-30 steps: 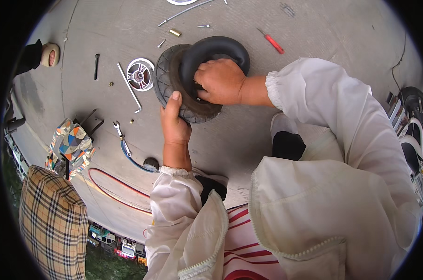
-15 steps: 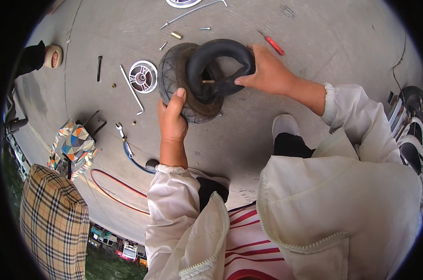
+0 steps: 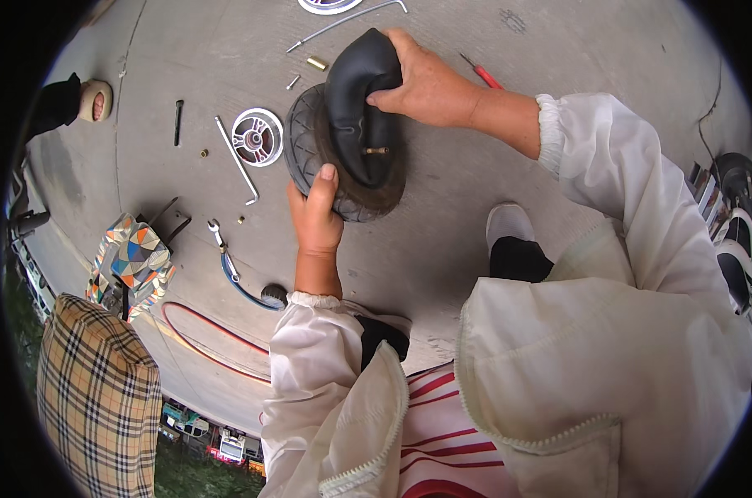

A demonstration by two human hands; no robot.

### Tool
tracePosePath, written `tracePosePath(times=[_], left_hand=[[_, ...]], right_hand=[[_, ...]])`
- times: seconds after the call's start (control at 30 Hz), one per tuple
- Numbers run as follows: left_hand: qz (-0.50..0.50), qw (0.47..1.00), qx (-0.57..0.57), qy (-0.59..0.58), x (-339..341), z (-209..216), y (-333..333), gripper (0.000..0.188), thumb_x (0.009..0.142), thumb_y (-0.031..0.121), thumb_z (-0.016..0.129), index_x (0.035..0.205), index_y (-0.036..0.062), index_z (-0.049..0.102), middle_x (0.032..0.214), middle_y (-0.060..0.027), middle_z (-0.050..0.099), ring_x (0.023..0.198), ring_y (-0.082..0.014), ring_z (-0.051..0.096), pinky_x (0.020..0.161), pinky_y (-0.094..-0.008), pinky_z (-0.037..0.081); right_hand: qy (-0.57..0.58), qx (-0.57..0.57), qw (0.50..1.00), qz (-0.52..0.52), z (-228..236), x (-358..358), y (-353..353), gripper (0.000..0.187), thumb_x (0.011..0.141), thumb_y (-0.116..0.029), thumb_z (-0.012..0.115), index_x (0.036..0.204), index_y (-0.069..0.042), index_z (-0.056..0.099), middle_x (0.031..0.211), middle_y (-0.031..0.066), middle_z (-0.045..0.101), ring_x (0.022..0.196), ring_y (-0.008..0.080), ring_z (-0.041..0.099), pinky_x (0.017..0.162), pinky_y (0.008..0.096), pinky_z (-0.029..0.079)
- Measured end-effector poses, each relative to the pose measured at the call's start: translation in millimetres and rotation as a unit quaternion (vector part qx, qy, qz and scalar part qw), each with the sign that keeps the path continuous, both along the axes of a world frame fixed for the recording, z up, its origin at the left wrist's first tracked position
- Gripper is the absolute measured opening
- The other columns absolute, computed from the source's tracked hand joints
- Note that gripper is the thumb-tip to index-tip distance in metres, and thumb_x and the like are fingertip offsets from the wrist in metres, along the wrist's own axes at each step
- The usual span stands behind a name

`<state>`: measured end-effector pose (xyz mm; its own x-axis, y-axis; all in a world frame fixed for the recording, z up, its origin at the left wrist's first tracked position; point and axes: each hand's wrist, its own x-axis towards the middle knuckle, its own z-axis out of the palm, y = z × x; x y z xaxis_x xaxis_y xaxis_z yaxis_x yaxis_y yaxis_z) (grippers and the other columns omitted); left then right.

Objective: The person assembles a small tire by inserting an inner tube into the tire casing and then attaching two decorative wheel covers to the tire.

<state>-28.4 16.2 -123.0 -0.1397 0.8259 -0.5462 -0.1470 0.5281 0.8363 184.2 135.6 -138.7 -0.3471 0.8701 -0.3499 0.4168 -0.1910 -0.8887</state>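
Moved since the earlier frame: the smooth black rubber inner tube (image 3: 355,79), whose near-round ring now shows as a narrow, bent loop, its upper part pulled up above the tyre. For the work in hand, we judge tube and tyre neither fully joined nor fully apart.

Entries, largest first:

Black treaded rubber tyre (image 3: 305,145): held off the person's left foot, over the grey concrete floor (image 3: 442,249); its opening is mostly behind the tube. How far the tube's lower end sits inside, we cannot tell.

Bare right hand (image 3: 430,87): pinching the tube's upper bend, thumb inward; fingertips hidden behind it.

Bare left hand (image 3: 316,212): clasping the tyre's lower left, thumb on the sidewall; fingers out of sight beneath.

Silver spoked wheel hub (image 3: 257,137): just left of the tyre; a second silver rim (image 3: 329,7) is cut off above.

Red-handled screwdriver (image 3: 485,76): handle end covered by the right forearm.

Brass-coloured valve stem (image 3: 377,151): on the tube, pointing right.
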Motion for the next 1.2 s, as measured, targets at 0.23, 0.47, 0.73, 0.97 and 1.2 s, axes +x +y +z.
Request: tracePosePath(times=[0.23,0.47,0.73,0.97,1.2], left_hand=[[-0.001,1.0,0.0,-0.029,-11,-9,18,0.045,0.095,0.031,0.052,0.121,-0.0061,0.058,0.115,-0.0114,0.065,0.1,-0.0187,0.063,0.09,-0.0318,0.05],[0.03,0.997,-0.024,-0.071,2,-1,24,0.046,0.095,0.033,0.052,0.123,-0.004,0.058,0.118,-0.0126,0.065,0.106,-0.0213,0.063,0.095,-0.0325,0.049],[0.101,0.994,-0.019,-0.034,15,5,32,0.04,0.091,0.03,0.06,0.108,-0.0062,0.065,0.105,-0.008,0.065,0.093,-0.0144,0.059,0.087,-0.0284,0.045],[0.135,0.99,0.011,-0.023,25,3,38,0.049,0.096,0.04,0.052,0.118,-0.0031,0.062,0.113,-0.0079,0.065,0.102,-0.0152,0.059,0.094,-0.0294,0.044],[0.129,0.986,-0.03,-0.097,15,19,58,0.045,0.097,0.039,0.051,0.12,0.0026,0.06,0.116,-0.0101,0.065,0.104,-0.0205,0.062,0.094,-0.0335,0.048]], right_hand=[[0.068,-0.156,0.985,0.011,-11,19,-46,0.045,0.08,-0.015,0.074,0.113,0.008,0.055,0.107,0.0234,0.065,0.1,0.0282,0.065,0.084,0.0359,0.051],[0.131,-0.115,0.985,-0.016,0,-2,-72,0.026,0.082,-0.012,0.075,0.101,0.003,0.067,0.093,0.0157,0.071,0.082,0.0205,0.068,0.073,0.0315,0.054],[0.122,-0.231,0.964,0.053,6,-21,-40,0.023,0.078,-0.011,0.077,0.092,0.003,0.065,0.082,0.0142,0.07,0.068,0.0173,0.068,0.061,0.0309,0.055],[-0.08,-0.097,0.99,0.061,5,-44,-38,0.023,0.076,-0.014,0.069,0.095,-0.001,0.068,0.091,0.0157,0.071,0.091,0.0334,0.068,0.082,0.0413,0.053],[0.089,-0.018,0.988,0.125,14,-6,-62,0.07,0.076,-0.02,0.076,0.136,-0.001,0.046,0.112,0.0173,0.064,0.102,0.0328,0.062,0.092,0.0407,0.048]])
